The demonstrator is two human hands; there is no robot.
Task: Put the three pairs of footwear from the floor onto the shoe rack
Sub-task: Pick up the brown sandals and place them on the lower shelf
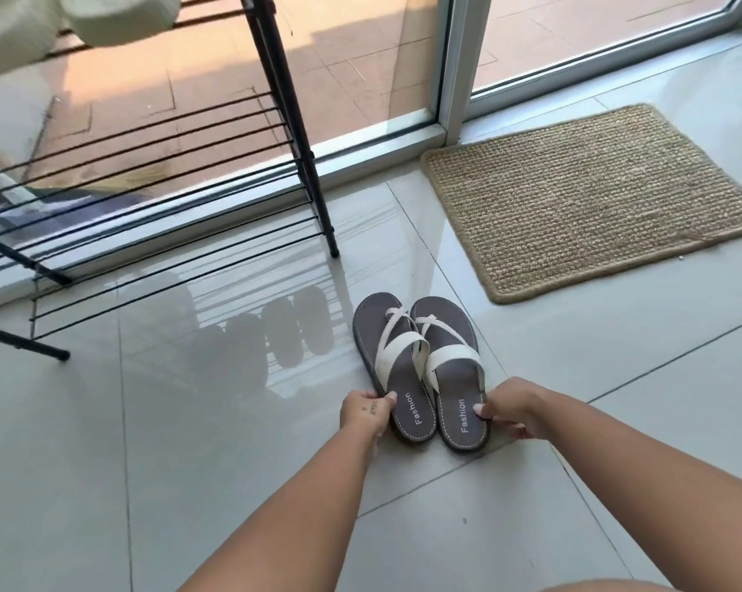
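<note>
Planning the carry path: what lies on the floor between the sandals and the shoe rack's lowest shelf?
Nothing. The head view shows only bare glossy tile between the sandals and the shoe rack, carrying just reflections. The woven doormat lies off to the other side.

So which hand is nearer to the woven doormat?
Right. The right hand grips the right sandal's heel, below the doormat; the left hand is farther, at the left sandal.

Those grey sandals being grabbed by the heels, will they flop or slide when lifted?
The sandals look flat and thin-soled, so probably light with slight bending. Each hand pinches one heel, so toes may droop. The glossy floor suggests easy sliding.
</note>
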